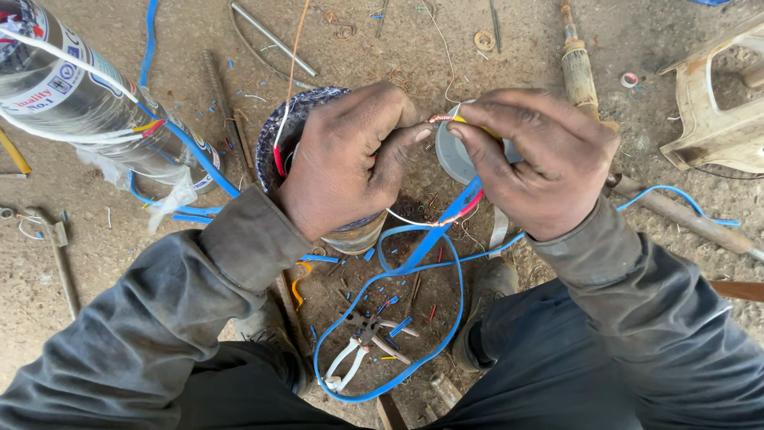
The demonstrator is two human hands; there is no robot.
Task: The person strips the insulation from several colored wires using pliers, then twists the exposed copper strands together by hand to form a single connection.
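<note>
My left hand (346, 163) and right hand (533, 159) both pinch the bare copper wire joint (440, 119) between fingertips, above the dirt floor (95, 239). My left hand partly hides the can (350, 235); wire ends unclear.

blue cable (446, 263) loops, pliers (362, 342) below
</note>
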